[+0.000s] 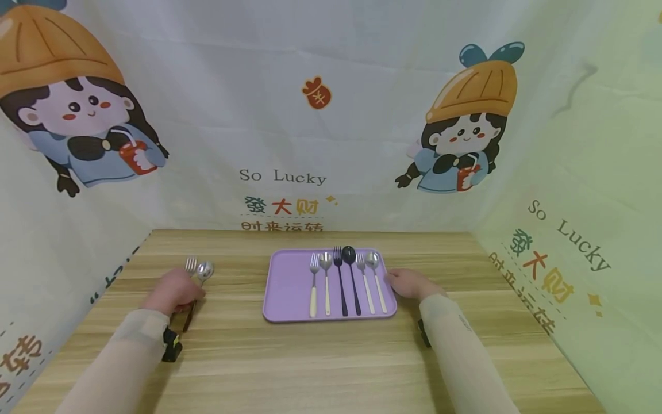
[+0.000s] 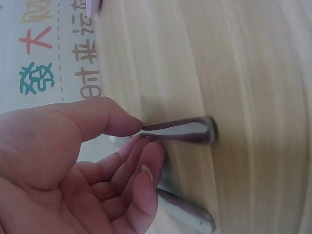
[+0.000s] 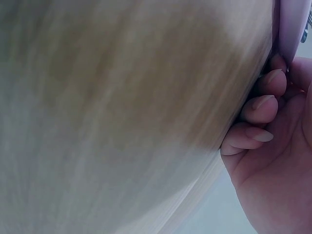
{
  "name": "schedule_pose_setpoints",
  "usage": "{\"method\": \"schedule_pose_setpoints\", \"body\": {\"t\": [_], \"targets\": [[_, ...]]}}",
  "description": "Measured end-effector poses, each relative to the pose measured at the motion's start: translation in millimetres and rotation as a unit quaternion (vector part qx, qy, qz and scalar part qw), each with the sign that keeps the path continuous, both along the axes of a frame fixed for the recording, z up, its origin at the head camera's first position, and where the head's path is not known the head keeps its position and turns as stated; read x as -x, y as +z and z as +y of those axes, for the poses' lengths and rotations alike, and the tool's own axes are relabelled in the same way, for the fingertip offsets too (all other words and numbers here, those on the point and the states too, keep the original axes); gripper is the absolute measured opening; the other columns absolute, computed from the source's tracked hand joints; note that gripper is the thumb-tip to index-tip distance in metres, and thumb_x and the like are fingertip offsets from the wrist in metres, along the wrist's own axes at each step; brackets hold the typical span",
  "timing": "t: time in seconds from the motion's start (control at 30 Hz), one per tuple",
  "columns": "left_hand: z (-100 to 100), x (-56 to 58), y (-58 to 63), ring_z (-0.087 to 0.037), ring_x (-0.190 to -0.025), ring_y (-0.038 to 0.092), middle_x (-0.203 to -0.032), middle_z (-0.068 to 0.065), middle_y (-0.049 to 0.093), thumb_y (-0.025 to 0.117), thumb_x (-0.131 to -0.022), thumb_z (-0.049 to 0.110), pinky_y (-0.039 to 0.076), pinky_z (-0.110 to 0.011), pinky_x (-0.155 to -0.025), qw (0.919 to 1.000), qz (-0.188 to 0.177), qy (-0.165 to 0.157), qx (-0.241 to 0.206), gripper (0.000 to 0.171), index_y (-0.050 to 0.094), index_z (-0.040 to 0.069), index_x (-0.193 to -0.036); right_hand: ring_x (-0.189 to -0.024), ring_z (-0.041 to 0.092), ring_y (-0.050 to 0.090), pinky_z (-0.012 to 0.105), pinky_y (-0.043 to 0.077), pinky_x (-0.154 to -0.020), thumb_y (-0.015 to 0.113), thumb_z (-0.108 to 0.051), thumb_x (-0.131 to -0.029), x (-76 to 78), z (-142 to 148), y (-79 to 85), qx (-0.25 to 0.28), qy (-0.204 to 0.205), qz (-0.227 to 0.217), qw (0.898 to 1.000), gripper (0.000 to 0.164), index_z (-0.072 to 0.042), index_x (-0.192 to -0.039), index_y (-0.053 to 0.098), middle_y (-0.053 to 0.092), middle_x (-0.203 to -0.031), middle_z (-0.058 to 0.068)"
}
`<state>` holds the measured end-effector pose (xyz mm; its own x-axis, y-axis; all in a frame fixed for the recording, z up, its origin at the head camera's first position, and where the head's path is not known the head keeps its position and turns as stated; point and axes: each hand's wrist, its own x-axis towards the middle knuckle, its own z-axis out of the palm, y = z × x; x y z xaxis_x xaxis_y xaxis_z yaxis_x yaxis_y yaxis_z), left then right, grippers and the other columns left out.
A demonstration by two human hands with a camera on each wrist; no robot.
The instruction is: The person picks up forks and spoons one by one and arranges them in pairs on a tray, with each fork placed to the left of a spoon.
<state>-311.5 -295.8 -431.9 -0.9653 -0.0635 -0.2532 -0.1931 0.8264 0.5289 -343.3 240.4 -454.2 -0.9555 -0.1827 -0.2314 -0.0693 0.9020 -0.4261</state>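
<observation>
At the left of the table, my left hand pinches a metal spoon by its handle between thumb and fingers. Beside it is a metal fork, partly hidden by the hand; a second handle lies below the pinched one in the left wrist view. My right hand grips the right rim of a purple tray, its fingers curled at the edge. On the tray, forks and spoons lie side by side: cream-handled ones, a black fork, a black spoon and white-handled ones.
The wooden table carries the tray near its middle. A printed cloth hangs behind the table and along both sides. Dark wrist straps show under the sleeves.
</observation>
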Motion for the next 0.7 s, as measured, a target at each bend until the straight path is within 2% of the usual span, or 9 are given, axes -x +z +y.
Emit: {"method": "schedule_pose_setpoints", "body": {"t": [0.23, 0.43, 0.7], "targets": [[5.5, -0.2, -4.6, -0.016, -0.054, 0.052, -0.063, -0.004, 0.055, 0.075, -0.091, 0.016, 0.044, -0.029, -0.052, 0.9986, 0.028, -0.015, 0.043, 0.024, 0.06, -0.001, -0.083, -0.157, 0.05, 0.043, 0.065, 0.031, -0.13, 0.036, -0.041, -0.117, -0.9, 0.0, -0.8, 0.0, -0.008, -0.007, 1.0, 0.06, -0.001, -0.159, 0.053, 0.051, -0.165, 0.026], [11.5, -1.4, -2.9, -0.02, -0.06, 0.055, -0.073, -0.011, 0.059, 0.075, -0.088, 0.016, 0.046, -0.032, -0.055, 0.9952, 0.047, -0.018, 0.084, 0.024, 0.064, -0.005, -0.086, -0.157, 0.049, 0.044, 0.064, 0.031, -0.13, 0.036, -0.042, -0.117, 0.1, 0.4, -2.8, 0.005, -0.014, -0.008, 1.0, 0.06, -0.003, -0.159, 0.053, 0.051, -0.165, 0.025], [12.9, -4.4, -2.0, -0.02, -0.059, 0.056, -0.075, -0.013, 0.06, 0.073, -0.087, 0.014, 0.047, -0.031, -0.055, 0.9953, 0.051, -0.013, 0.081, 0.023, 0.063, -0.007, -0.088, -0.156, 0.049, 0.044, 0.064, 0.031, -0.13, 0.035, -0.04, -0.117, -0.7, -0.6, -1.0, 0.004, -0.005, -0.005, 1.0, 0.059, -0.002, -0.159, 0.053, 0.052, -0.164, 0.026]]}}
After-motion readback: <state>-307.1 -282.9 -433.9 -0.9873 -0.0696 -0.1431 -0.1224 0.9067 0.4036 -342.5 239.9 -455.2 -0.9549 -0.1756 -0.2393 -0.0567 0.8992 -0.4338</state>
